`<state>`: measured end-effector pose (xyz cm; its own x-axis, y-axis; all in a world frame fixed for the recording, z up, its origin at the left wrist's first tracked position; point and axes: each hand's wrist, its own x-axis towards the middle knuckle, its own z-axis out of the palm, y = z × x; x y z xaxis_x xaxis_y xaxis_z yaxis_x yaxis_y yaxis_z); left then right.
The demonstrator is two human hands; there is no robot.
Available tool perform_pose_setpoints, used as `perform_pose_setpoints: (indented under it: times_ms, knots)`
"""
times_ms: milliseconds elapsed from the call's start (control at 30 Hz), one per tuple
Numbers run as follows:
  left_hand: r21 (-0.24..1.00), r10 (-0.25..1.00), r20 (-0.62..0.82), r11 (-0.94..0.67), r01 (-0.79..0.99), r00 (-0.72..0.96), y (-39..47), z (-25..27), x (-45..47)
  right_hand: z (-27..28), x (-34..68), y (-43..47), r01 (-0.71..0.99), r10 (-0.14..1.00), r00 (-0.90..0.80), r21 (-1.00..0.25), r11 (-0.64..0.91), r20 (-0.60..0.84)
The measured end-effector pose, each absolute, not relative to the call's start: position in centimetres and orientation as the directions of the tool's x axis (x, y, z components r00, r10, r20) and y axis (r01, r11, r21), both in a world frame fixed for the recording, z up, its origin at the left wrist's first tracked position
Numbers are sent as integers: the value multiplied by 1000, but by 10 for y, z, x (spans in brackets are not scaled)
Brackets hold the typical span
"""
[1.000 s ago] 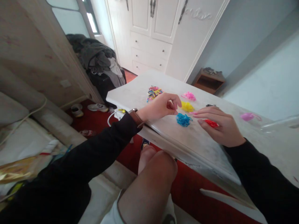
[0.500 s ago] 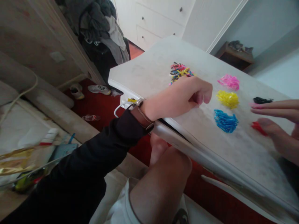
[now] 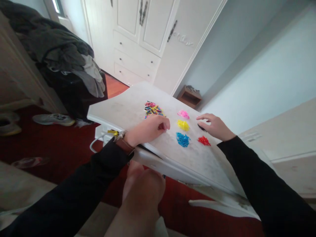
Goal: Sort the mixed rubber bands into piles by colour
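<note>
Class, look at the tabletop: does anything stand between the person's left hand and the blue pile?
Nothing visible does. Only bare tabletop shows between the left hand and the blue pile. The yellow pile lies just beyond the blue one, off to the side of that path.

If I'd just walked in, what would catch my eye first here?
Probably the bright colours on the white table: a blue pile, a yellow pile and a pink pile in a row, with a red pile right of the blue. A mixed-colour pile shows just beyond the left hand; the right hand partly hides a black clump.
</note>
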<state>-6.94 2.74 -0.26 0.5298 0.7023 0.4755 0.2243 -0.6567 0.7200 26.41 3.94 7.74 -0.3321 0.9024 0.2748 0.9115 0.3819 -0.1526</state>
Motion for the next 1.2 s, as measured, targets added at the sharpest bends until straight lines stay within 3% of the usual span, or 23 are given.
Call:
perform_pose_setpoints:
  times_ms: [300, 600, 900, 1200]
  knots:
    - [683, 681, 526, -695, 223, 510, 30, -6, -67, 74, 227, 89, 896, 892, -424, -74, 438, 154]
    - [771, 732, 548, -630, 96, 406, 36, -10, -65, 77, 213, 61, 889, 859, -425, -45, 455, 285]
    - [832, 763, 520, -554, -27, 385, 35, -10, -66, 61, 158, 10, 762, 764, -571, -153, 629, 301]
    - [850, 777, 509, -520, -78, 371, 37, -12, -68, 53, 126, 16, 710, 791, -563, -350, 612, 241]
